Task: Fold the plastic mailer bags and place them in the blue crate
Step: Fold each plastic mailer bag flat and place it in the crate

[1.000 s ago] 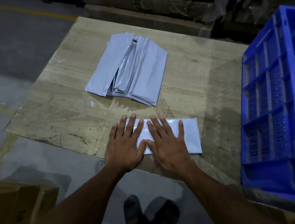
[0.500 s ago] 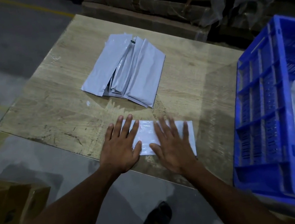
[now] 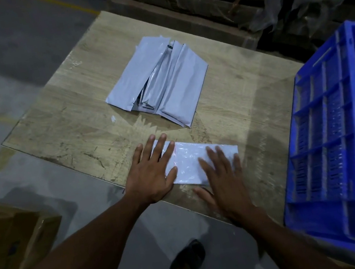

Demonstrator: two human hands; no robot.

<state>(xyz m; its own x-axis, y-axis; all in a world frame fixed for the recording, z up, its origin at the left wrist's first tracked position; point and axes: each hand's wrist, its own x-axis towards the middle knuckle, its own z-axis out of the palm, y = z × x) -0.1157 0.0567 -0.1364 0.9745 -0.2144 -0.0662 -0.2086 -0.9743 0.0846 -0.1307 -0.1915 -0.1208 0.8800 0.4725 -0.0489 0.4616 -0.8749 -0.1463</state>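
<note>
The scene was a dim warehouse floor with a pale wood-grain worktop [image 3: 80, 127] standing in front of stacked cartons. Nearest, at the worktop's front edge, a folded white plastic mailer bag [image 3: 191, 162] lay flat under both hands: the left hand [image 3: 152, 174] pressed its left end with fingers straight and spread, the right hand [image 3: 224, 178], blurred, lay flat over its right part, neither grip clamped on it. The film looked thin, light, glossy and limp, likely to slide and spring open, so pinching the creased long edge seemed wisest. To the right stood the blue slatted plastic crate [image 3: 318, 157], folded bags already inside. Farther back lay a loose pile of unfolded grey-white mailer bags [image 3: 162, 82].
</note>
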